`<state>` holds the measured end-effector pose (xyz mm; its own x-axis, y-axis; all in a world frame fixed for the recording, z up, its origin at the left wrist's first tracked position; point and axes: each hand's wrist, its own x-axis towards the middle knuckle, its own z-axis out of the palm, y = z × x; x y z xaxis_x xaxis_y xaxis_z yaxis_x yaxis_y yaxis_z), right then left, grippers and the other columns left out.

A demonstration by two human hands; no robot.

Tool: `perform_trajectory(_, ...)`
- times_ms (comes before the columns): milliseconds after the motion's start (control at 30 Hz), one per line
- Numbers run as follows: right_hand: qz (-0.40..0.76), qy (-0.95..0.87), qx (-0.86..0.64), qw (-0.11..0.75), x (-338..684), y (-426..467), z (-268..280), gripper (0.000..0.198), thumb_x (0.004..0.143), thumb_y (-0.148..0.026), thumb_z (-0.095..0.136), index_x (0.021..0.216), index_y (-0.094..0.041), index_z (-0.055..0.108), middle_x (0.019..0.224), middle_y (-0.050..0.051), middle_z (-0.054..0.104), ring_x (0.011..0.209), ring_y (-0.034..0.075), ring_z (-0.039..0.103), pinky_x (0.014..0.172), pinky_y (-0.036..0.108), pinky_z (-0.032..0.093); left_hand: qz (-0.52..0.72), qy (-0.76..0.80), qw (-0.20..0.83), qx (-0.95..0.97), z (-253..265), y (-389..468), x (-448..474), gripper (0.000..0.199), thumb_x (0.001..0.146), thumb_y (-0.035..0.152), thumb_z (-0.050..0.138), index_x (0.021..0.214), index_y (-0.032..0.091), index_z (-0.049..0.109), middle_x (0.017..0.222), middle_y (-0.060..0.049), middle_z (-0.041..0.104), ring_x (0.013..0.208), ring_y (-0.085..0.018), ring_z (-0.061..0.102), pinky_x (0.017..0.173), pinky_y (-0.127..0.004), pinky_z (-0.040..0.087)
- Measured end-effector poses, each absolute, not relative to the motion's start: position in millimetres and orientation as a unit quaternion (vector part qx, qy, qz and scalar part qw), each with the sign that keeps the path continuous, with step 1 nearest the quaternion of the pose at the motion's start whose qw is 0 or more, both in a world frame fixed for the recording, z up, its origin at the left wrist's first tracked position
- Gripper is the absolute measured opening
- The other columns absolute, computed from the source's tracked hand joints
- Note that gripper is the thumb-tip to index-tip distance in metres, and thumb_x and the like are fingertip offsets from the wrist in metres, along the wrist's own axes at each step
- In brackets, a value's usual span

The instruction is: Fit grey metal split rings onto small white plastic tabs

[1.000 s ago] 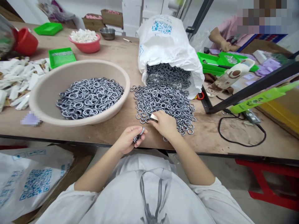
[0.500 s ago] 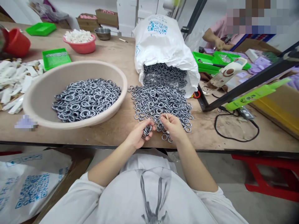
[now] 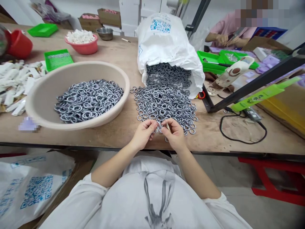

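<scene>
- Currently, the person is working on a single grey ring (image 3: 157,127) at the near fringe of a spilled pile of rings (image 3: 166,100); the step in hand is seemingly one of close, piece-by-piece handling.
- The left hand (image 3: 144,133) is pinching this ring between thumb and fingers; whether its palm is hiding more rings, one cannot tell.
- The right hand (image 3: 175,135) is closing around a thin pale tool (image 3: 168,126), its fingertips lying just beside the ring.
- The next move is probably calling for a steady left pinch and a fine right-hand adjustment.
- Both forearms are slanting inward from bent elbows, and the hands are nearly meeting above the front of the table (image 3: 209,140).
- The pile is lying between a beige basin (image 3: 45,95) and the hands, its far side meeting the white sack's (image 3: 166,41) mouth.
</scene>
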<state>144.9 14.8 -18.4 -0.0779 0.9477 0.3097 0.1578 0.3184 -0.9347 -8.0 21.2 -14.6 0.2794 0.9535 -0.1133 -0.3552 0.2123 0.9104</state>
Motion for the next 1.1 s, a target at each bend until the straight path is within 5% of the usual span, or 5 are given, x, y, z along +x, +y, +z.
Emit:
perform_trajectory(100,0.406,-0.663,-0.405,0.481,151,19,-10,0.04,0.081,-0.056,0.068,0.106,-0.025,0.07,0.088,0.003,0.06,0.082,0.019,0.055,0.08,0.035,0.045,0.446,0.34,0.701,0.44,-14,22,-12,0.044,0.075,0.058,0.071,0.076,0.015,0.06,0.059,0.005,0.049,0.043,-0.004,0.04,0.036,-0.016,0.031)
perform_trajectory(300,0.416,-0.629,-0.4,0.521,142,16,-11,0.04,0.068,-0.052,0.082,0.094,-0.025,0.071,0.085,0.001,0.059,0.081,0.018,0.056,0.077,0.033,0.046,0.427,0.337,0.733,0.408,-15,16,-9,0.049,0.073,0.063,0.069,0.071,0.016,0.054,0.054,0.007,0.043,0.04,-0.004,0.036,0.034,-0.016,0.029)
perform_trajectory(467,0.485,-0.571,-0.409,0.521,137,17,-15,0.038,0.073,-0.057,0.075,0.085,-0.022,0.065,0.076,-0.001,0.056,0.064,0.013,0.053,0.062,0.029,0.045,0.418,0.335,0.725,0.433,-19,16,-7,0.049,0.075,0.064,0.066,0.071,0.016,0.055,0.053,0.007,0.043,0.04,-0.004,0.037,0.034,-0.016,0.03)
perform_trajectory(767,0.206,-0.761,-0.462,0.406,148,-5,2,0.037,0.095,-0.046,0.05,0.072,-0.019,0.058,0.066,0.001,0.05,0.064,0.014,0.047,0.061,0.029,0.033,0.445,0.345,0.729,0.389,-10,18,-6,0.045,0.075,0.059,0.068,0.07,0.017,0.053,0.052,0.008,0.044,0.039,-0.004,0.036,0.033,-0.016,0.029)
perform_trajectory(1100,0.166,-0.774,-0.472,0.387,143,-7,-3,0.04,0.096,-0.045,0.049,0.066,-0.02,0.051,0.063,0.0,0.048,0.06,0.013,0.046,0.059,0.028,0.031,0.454,0.36,0.737,0.349,-4,17,0,0.048,0.069,0.06,0.073,0.069,0.017,0.051,0.052,0.008,0.043,0.038,-0.003,0.035,0.032,-0.015,0.028)
